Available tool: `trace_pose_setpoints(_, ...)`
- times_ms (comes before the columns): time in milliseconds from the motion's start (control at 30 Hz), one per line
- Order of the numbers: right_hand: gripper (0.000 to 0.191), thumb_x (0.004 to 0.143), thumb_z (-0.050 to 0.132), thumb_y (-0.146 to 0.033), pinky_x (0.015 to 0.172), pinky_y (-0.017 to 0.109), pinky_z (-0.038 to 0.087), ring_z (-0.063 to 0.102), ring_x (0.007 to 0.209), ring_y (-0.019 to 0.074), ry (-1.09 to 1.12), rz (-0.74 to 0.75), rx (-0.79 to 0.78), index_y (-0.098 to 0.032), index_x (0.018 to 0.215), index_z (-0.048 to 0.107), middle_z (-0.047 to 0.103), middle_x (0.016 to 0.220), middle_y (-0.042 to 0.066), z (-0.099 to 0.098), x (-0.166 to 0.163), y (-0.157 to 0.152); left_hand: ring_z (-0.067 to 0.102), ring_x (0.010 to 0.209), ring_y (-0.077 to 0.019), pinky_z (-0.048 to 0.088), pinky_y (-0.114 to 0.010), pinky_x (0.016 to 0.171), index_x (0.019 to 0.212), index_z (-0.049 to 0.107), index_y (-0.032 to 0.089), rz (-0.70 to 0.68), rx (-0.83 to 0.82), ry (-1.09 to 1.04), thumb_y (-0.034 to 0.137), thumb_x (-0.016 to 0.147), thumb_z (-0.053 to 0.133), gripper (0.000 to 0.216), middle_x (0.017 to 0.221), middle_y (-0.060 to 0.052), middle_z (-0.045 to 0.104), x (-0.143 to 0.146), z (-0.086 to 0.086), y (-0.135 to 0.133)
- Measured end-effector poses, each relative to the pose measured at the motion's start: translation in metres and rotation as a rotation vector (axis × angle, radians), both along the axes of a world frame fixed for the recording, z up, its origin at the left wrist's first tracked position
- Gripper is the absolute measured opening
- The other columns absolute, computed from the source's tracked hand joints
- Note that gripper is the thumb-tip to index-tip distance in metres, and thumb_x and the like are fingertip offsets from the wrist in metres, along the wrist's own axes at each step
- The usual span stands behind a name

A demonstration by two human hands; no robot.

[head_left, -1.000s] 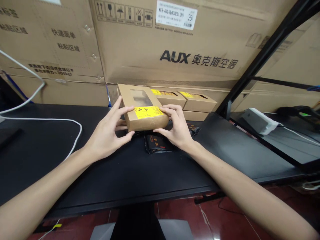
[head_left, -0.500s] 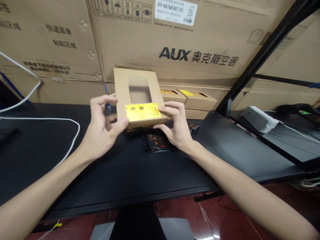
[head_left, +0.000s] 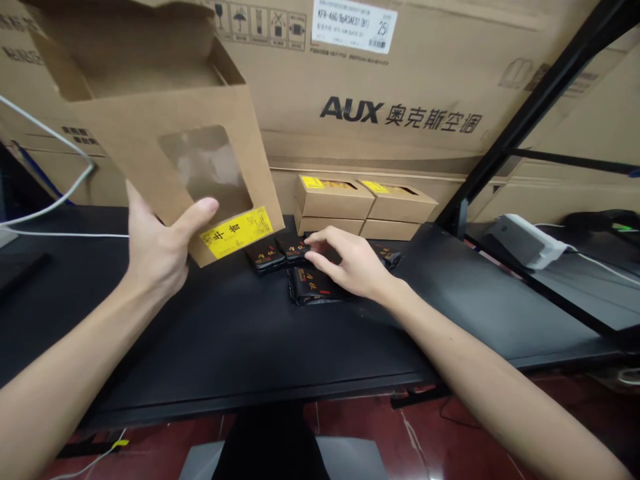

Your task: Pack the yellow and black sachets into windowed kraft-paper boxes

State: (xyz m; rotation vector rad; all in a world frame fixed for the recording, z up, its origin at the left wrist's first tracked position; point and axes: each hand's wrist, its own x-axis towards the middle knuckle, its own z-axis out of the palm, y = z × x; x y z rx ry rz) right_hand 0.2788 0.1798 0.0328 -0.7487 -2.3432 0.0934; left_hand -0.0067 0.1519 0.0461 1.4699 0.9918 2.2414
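My left hand [head_left: 160, 253] grips a brown cardboard window box [head_left: 145, 140] by its lower side, thumb across the front beside the clear window. The box is raised and tilted, its top flap open, with a yellow label [head_left: 235, 233] along the bottom edge. Over the black desk, my right hand [head_left: 347, 260] has thumb and forefinger apart, their tips close to a small black packet [head_left: 293, 248] with gold lettering. Another black packet [head_left: 266, 256] lies left of it and one [head_left: 313, 288] lies in front. Part of the pile is hidden behind my right hand.
Stacked brown window boxes [head_left: 367, 200] stand at the back of the desk [head_left: 300, 353]. Behind them is a large AUX carton [head_left: 430, 53]. A black metal frame [head_left: 500, 140] rises on the right, near a white power strip [head_left: 530, 240]. A white cable [head_left: 60, 137] runs at left.
The box has moved up and left in my left hand and now shows its open top. My right hand has let go of it and stays low by the black packets.
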Motion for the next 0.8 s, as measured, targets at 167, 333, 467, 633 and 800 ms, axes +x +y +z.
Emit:
trace_pose_setpoints(167, 0.048, 0.094, 0.074, -0.056, 0.097, 0.045, 0.054, 0.071, 0.104, 0.0272, -0.155, 0.003, -0.172, -0.019, 0.124, 0.072, 0.080, 0.105, 0.009, 0.011, 0.010, 0.004, 0.072, 0.115, -0.0288, 0.057, -0.054, 0.111, 0.104, 0.059, 0.026, -0.025, -0.007, -0.136, 0.046, 0.047, 0.102, 0.074, 0.118, -0.006, 0.075, -0.009, 0.001, 0.008)
trace_pose_setpoints(333, 0.069, 0.082, 0.084, -0.063, 0.103, 0.048, 0.052, 0.067, 0.110, 0.0302, -0.264, 0.014, -0.274, -0.017, 0.132, 0.072, 0.079, 0.112, 0.012, 0.014, 0.009, 0.001, 0.073, 0.110, -0.0310, 0.056, -0.061, 0.110, 0.102, 0.059, 0.025, 0.030, -0.059, -0.136, 0.044, 0.036, 0.104, 0.082, 0.113, -0.005, 0.076, -0.010, 0.004, 0.007)
trace_pose_setpoints(467, 0.083, 0.073, 0.089, -0.066, 0.108, 0.050, 0.050, 0.064, 0.117, 0.0325, -0.341, 0.024, -0.303, -0.016, 0.137, 0.071, 0.078, 0.117, 0.013, 0.014, 0.009, -0.001, 0.073, 0.107, -0.0299, 0.056, -0.062, 0.109, 0.099, 0.061, 0.024, 0.074, 0.073, -0.094, 0.048, 0.037, 0.104, 0.079, 0.109, -0.004, 0.077, -0.023, 0.012, 0.010)
trace_pose_setpoints(633, 0.080, 0.072, 0.093, -0.059, 0.104, 0.051, 0.054, 0.063, 0.118, 0.0331, -0.334, 0.012, -0.257, -0.017, 0.136, 0.072, 0.078, 0.113, 0.014, 0.011, 0.011, 0.000, 0.072, 0.108, -0.0290, 0.052, -0.068, 0.113, 0.100, 0.060, 0.023, 0.183, 0.160, -0.041, 0.055, 0.035, 0.104, 0.084, 0.110, -0.001, 0.076, -0.049, 0.017, 0.013)
trace_pose_setpoints(800, 0.068, 0.074, 0.092, -0.056, 0.099, 0.050, 0.057, 0.064, 0.109, 0.0309, -0.312, 0.007, -0.215, -0.016, 0.125, 0.075, 0.077, 0.105, 0.013, 0.007, 0.009, 0.001, 0.072, 0.107, -0.0334, 0.050, -0.074, 0.113, 0.102, 0.070, 0.024, 0.084, -0.118, -0.014, 0.043, 0.033, 0.106, 0.080, 0.110, -0.003, 0.079, -0.057, 0.012, 0.003)
